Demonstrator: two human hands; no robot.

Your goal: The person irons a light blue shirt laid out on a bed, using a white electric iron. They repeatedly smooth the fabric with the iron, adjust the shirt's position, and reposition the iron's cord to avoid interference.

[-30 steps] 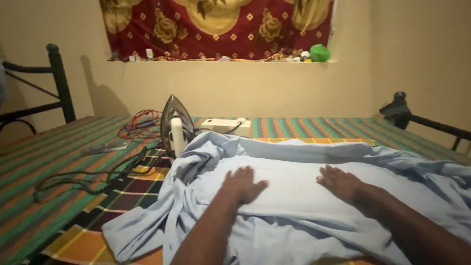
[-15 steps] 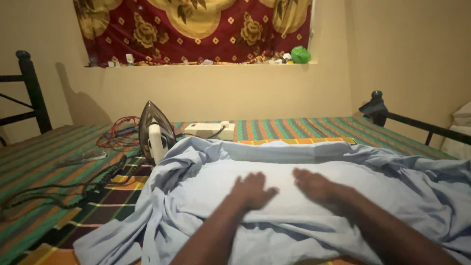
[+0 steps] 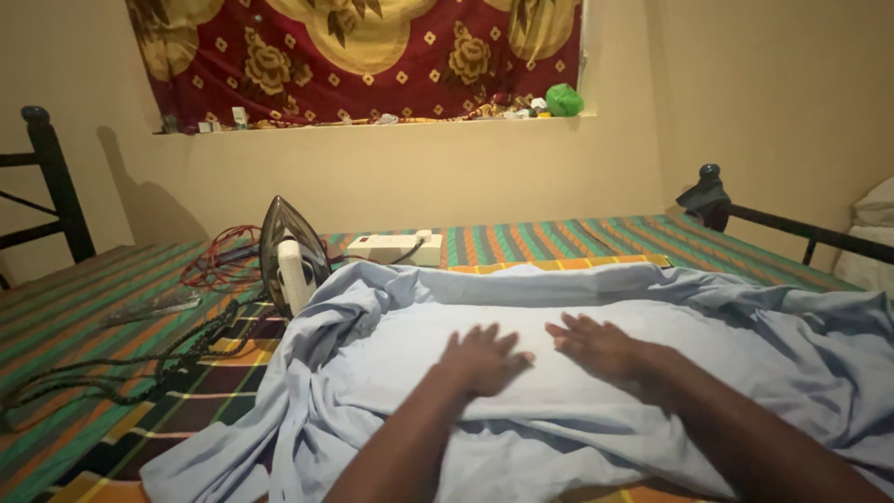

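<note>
Light-blue cloth (image 3: 577,373): spread in loose folds over the near half of the bed (image 3: 84,307), its smoothest stretch in the middle and bunched ridges along its far edge and left side; the right part trails toward the bed's right edge.

Left hand (image 3: 484,359): lies palm down on the smooth middle of the cloth, fingers released and spread, gripping nothing.

Right hand (image 3: 596,345): lies palm down just beside the left hand, fingertips nearly meeting it, fingers extended flat on the cloth, gripping nothing. Both forearms cross the near folds of the cloth.

Clothes iron (image 3: 289,250): stands upright on its heel at the cloth's far left corner, just beside the bunched fabric.

Dark braided cord (image 3: 140,368): runs from the iron across the striped bed cover toward the bed's left edge.

White power strip (image 3: 391,248): lies past the cloth, near the bed's far edge, with a plug in it.

Red wire coil (image 3: 223,256): lies left of the iron.

Black metal bed frame (image 3: 56,186): posts at far left and far right.

Wall ledge (image 3: 372,121): carries small items and a green object (image 3: 563,100) under a patterned red hanging (image 3: 354,47).
</note>
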